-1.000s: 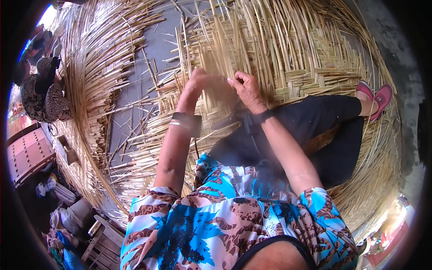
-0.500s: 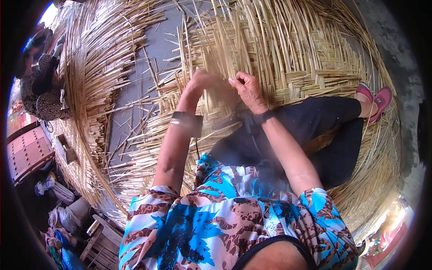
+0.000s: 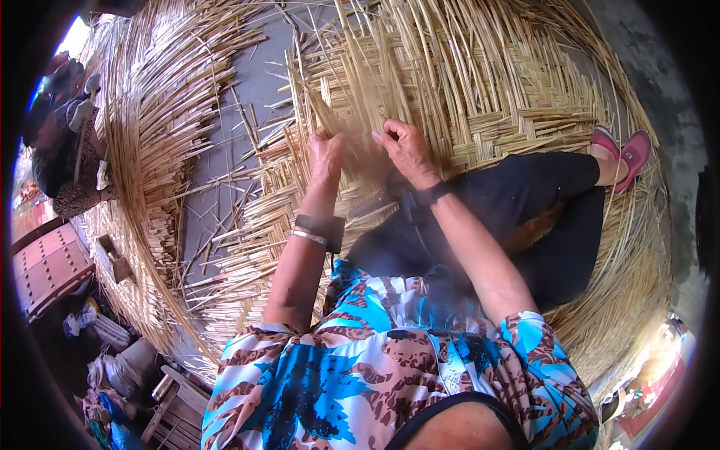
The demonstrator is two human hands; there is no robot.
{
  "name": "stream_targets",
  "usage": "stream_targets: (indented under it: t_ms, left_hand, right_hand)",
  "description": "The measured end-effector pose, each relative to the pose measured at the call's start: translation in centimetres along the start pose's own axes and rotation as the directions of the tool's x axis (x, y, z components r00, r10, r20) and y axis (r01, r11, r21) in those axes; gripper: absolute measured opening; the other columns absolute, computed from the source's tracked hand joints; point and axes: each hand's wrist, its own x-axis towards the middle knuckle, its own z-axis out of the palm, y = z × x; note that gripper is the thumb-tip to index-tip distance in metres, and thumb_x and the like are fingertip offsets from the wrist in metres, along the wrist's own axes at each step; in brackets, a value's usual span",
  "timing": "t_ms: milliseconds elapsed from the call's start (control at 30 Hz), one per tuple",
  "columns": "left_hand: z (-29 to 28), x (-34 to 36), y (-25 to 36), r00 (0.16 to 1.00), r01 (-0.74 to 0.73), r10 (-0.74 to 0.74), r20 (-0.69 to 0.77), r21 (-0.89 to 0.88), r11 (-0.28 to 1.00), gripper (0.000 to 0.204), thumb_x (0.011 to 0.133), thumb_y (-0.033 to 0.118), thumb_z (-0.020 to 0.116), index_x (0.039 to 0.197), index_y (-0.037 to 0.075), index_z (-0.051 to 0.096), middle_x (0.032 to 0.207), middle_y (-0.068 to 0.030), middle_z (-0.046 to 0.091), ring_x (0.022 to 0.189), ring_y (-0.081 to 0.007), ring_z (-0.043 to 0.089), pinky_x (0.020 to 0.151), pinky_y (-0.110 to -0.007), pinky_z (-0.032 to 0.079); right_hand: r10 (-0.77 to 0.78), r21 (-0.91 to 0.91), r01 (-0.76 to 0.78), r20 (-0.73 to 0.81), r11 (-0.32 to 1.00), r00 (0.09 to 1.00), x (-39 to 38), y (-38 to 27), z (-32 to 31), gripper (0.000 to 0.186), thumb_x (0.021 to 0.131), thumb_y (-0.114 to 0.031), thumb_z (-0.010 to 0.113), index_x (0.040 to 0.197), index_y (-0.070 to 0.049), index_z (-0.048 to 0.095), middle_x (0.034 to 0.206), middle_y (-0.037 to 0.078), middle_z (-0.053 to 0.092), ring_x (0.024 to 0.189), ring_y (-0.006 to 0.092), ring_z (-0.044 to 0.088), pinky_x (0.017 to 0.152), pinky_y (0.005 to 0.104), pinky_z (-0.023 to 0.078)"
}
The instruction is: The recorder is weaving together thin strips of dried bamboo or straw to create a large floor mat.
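Observation:
A large woven reed mat [image 3: 495,139] spreads in front of me, its loose pale strips fanning toward the far side. My left hand [image 3: 325,154] is closed around several upright reed strips [image 3: 322,112] that rise from the weave. Close by on the right, my right hand [image 3: 409,154] has its thumb and bent fingers drawn together at the base of other standing strips [image 3: 386,86]. A blur between the hands hides what the right fingertips pinch. Dark bands circle both wrists, and the left also carries a bright bracelet [image 3: 307,236].
My legs in dark trousers [image 3: 517,195] rest on the mat, with pink shoes [image 3: 635,160] at the right. Another reed mat [image 3: 154,97] lies left, beyond a grey strip of floor [image 3: 214,176]. A person [image 3: 71,150] sits far left near a reddish chest [image 3: 49,262]. A slatted wooden seat [image 3: 176,420] stands lower left.
My left hand has shifted slightly left and nearer me, with strips now leaning up from its grip. My right hand has moved only slightly. The person at far left has changed posture.

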Motion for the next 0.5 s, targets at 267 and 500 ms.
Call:
stream_targets:
  t_ms: [267, 500]
  left_hand:
    - [-2.9, -1.6, 1.0, 0.891, 0.023, 0.069, 0.45, -0.197, 0.98, 0.033, 0.084, 0.01, 0.071, 0.116, 0.006, 0.067, 0.101, 0.0004, 0.069, 0.094, -0.0109, 0.062, 0.087, -0.028, 0.047]
    - [-3.2, -1.2, -0.4, 0.963, -0.035, 0.108, 0.246, -0.281, 0.959, 0.034, 0.088, 0.012, 0.068, 0.121, 0.007, 0.064, 0.105, -0.001, 0.067, 0.093, -0.012, 0.063, 0.08, -0.026, 0.047]
  right_hand:
    - [-0.271, -0.345, 0.277, 0.068, 0.897, 0.96, -0.4, -1.4, 0.2, 0.011, 0.085, -0.019, 0.065, 0.084, -0.007, 0.064, 0.08, 0.012, 0.062, 0.067, 0.0315, 0.061, 0.061, 0.0404, 0.047]
    - [-0.368, -0.388, 0.391, 0.135, 0.835, 0.92, -0.7, -0.5, 0.3, 0.014, 0.088, -0.012, 0.055, 0.1, -0.014, 0.063, 0.092, 0.01, 0.067, 0.079, 0.0333, 0.066, 0.065, 0.0418, 0.052]
